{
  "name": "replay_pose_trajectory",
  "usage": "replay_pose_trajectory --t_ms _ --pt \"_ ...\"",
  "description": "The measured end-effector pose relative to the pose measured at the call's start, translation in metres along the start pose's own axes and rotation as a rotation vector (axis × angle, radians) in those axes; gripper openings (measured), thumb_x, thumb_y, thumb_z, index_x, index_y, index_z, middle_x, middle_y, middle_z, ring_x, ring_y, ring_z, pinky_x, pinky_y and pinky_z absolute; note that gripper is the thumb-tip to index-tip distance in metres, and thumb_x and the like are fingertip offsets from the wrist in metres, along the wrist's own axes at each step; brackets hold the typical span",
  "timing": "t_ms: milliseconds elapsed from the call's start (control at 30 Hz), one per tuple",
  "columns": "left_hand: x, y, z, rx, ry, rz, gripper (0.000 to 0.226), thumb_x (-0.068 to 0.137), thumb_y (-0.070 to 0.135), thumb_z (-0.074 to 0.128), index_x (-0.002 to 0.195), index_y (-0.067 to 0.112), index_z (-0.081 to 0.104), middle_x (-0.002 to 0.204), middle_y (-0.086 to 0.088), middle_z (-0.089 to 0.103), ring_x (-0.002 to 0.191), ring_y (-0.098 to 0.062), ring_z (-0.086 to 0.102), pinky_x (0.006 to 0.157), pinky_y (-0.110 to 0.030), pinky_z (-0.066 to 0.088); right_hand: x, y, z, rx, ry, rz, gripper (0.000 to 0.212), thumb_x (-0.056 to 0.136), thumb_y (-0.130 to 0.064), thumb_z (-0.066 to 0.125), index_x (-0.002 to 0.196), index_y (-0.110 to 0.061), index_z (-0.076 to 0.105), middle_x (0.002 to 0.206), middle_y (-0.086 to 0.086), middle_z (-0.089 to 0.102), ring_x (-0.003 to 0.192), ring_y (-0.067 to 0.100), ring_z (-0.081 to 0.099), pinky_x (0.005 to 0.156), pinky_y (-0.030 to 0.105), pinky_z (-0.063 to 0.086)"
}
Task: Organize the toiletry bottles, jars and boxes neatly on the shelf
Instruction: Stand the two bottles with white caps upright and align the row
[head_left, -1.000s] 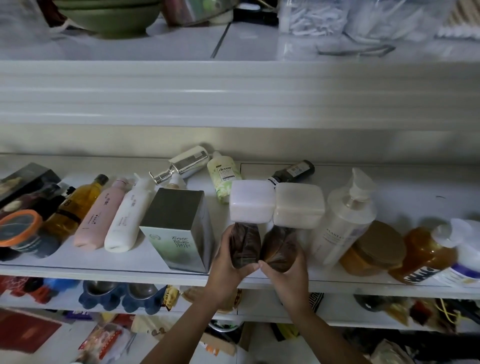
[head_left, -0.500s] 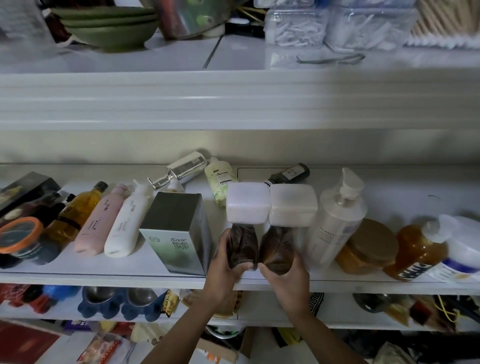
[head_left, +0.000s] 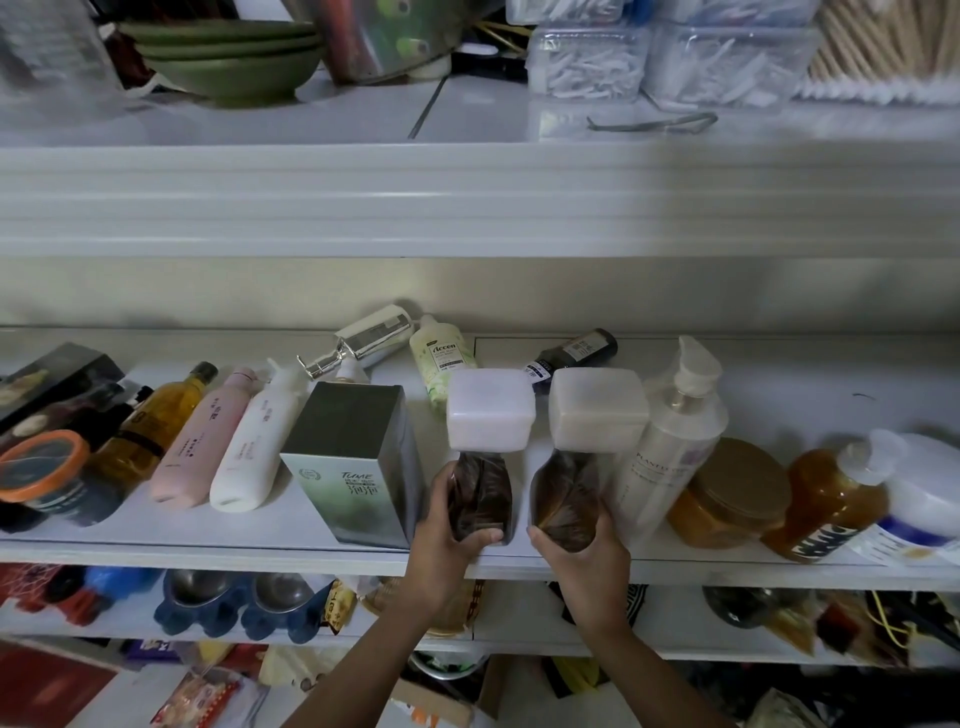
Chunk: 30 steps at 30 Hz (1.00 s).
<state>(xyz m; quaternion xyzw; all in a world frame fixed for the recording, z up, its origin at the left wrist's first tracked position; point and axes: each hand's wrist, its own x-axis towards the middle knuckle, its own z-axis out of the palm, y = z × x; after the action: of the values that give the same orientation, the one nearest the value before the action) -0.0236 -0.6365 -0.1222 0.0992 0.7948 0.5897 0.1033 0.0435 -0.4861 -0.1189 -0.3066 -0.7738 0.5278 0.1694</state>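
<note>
A person is gripping two dark brown bottles with square white caps at the front of the middle shelf (head_left: 208, 552). The left hand (head_left: 447, 543) is wrapping its fingers and thumb around the lower part of the left brown bottle (head_left: 480, 496), and the right hand (head_left: 584, 558) is curling around the base of the right brown bottle (head_left: 569, 499). The two bottles are standing side by side with a narrow gap showing between them and between their caps. The left one is sitting just beside a tall green box (head_left: 358, 462), and the right one is pressing close against a white pump bottle (head_left: 670, 452). Farther right, an amber jar (head_left: 732, 493) with a gold lid and an amber squeeze bottle (head_left: 831, 499) are leaning in a row. To the left of the box, a white tube (head_left: 260, 441), a pink tube (head_left: 202, 441) and a golden bottle (head_left: 156, 421) are lying flat, while a silver pump bottle (head_left: 371, 335) and a pale green bottle (head_left: 441, 358) are lying toward the back.
</note>
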Motion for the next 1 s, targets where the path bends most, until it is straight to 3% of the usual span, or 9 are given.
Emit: replay_pose_trajectory --t_ms 167,333,500,567,700,900,1000 --pt "0.0 0.003 0.002 0.033 0.016 0.027 0.086 0.072 0.012 0.079 0.124 0.056 0.027 0.128 0.013 0.051 0.121 -0.006 0.049 0.101 -0.029 0.045 0.0 0.003 0.003 0.001 0.005 0.011 0.078 0.063 -0.032 0.084 0.131 -0.018 0.05 0.116 -0.003 0.065 0.108 0.015 0.06 0.096 0.027 0.046" --pt "0.001 0.001 0.005 0.072 0.017 0.044 0.085 0.072 0.017 0.079 0.128 0.054 0.026 0.128 0.012 0.052 0.119 -0.008 0.051 0.099 -0.034 0.047 0.001 0.004 0.004 -0.016 0.012 -0.008 0.077 0.063 -0.032 0.084 0.13 -0.016 0.05 0.114 -0.001 0.065 0.105 0.014 0.061 0.093 0.025 0.047" --pt "0.003 0.004 0.011 0.072 0.003 0.062 0.083 0.073 0.011 0.078 0.129 0.045 0.027 0.114 0.027 0.052 0.106 0.01 0.054 0.086 -0.007 0.044 0.001 0.007 0.006 -0.045 0.037 -0.023 0.077 0.061 -0.034 0.084 0.129 -0.017 0.051 0.111 -0.001 0.066 0.104 0.017 0.062 0.093 0.032 0.05" --pt "0.003 0.003 0.013 0.062 0.008 0.064 0.084 0.072 0.011 0.079 0.131 0.041 0.028 0.114 0.028 0.051 0.104 0.017 0.052 0.083 -0.003 0.043 0.001 0.007 0.007 -0.058 0.051 -0.026 0.078 0.061 -0.036 0.084 0.129 -0.016 0.051 0.113 0.001 0.066 0.105 0.018 0.062 0.093 0.033 0.051" --pt "0.003 0.001 0.015 0.068 0.011 0.058 0.085 0.073 0.012 0.079 0.133 0.042 0.027 0.116 0.024 0.053 0.105 0.021 0.05 0.084 -0.003 0.043 0.001 0.007 0.007 -0.074 0.047 -0.038 0.081 0.061 -0.037 0.084 0.131 -0.015 0.05 0.117 0.002 0.065 0.109 0.02 0.06 0.094 0.033 0.049" --pt "0.002 0.0 0.013 0.099 -0.001 0.066 0.089 0.073 0.022 0.079 0.141 0.037 0.024 0.13 0.011 0.053 0.119 -0.002 0.051 0.097 -0.025 0.048 0.001 0.012 0.007 -0.076 0.017 -0.041 0.084 0.061 -0.044 0.081 0.134 -0.019 0.046 0.121 -0.001 0.063 0.113 0.019 0.058 0.097 0.035 0.049" --pt "-0.003 0.0 0.011 0.131 -0.028 0.092 0.09 0.078 0.026 0.075 0.146 0.036 0.016 0.138 0.014 0.046 0.123 0.007 0.044 0.099 -0.015 0.041 0.004 0.015 0.008 -0.073 0.01 -0.044 0.083 0.064 -0.042 0.081 0.135 -0.019 0.044 0.124 0.001 0.06 0.114 0.02 0.056 0.098 0.038 0.047"
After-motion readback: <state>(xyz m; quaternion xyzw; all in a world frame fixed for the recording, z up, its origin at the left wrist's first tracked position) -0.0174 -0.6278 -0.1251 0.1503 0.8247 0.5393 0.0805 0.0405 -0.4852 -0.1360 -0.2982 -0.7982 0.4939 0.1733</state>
